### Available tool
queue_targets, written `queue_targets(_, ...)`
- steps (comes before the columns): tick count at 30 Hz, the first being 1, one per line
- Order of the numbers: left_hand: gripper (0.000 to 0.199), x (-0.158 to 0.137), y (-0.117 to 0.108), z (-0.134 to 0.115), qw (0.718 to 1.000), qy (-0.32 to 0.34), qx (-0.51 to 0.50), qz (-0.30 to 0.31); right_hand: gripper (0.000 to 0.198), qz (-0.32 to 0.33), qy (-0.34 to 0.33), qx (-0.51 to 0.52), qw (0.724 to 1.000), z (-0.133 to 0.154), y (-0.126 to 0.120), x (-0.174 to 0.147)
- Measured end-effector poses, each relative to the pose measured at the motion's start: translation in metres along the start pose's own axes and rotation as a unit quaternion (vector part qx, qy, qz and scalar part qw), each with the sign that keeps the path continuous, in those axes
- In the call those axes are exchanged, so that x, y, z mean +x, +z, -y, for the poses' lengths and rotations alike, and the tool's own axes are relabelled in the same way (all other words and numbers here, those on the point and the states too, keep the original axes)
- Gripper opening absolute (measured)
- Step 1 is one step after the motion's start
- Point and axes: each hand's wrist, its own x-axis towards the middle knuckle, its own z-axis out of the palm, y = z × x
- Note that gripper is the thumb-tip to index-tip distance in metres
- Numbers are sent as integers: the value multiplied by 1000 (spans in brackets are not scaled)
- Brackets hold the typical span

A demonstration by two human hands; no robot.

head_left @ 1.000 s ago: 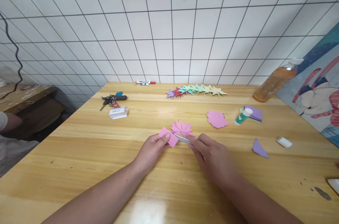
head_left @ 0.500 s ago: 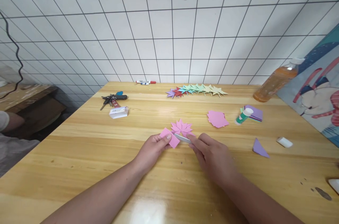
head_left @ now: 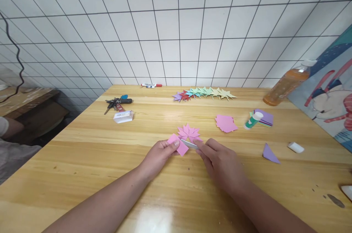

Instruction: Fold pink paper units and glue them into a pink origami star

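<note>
Slim grey curved blade [head_left: 189,144]: rear end hidden by our right hand [head_left: 221,159]. White pointed object [head_left: 348,192], near right: cut off.

Bare forearms [head_left: 107,196] converge toward the far edge of the tabletop [head_left: 82,152]. Left hand [head_left: 157,156]: pinching, thumb uppermost. Right hand [head_left: 222,163]: gripping, index finger extended. Hands near, apart.

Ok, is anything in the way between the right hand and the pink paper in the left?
Nothing visible blocks it; only the pale blade in the right hand lies between, its tip at the pink paper.
</note>
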Motion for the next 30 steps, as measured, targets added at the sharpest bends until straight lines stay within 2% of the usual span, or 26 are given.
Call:
queue_targets(7,26,-1,1,-1,996,13,-65,-57,33,7,-10,6,1000,-1,3,-1)
queue_targets(15,22,1,3,-1,998,20,-43,-30,32,10,-2,7,1000,1,2,0)
queue_targets(30,23,4,-3,3,994,16,-84,-65,32,4,-4,-2,1000,-2,3,-1)
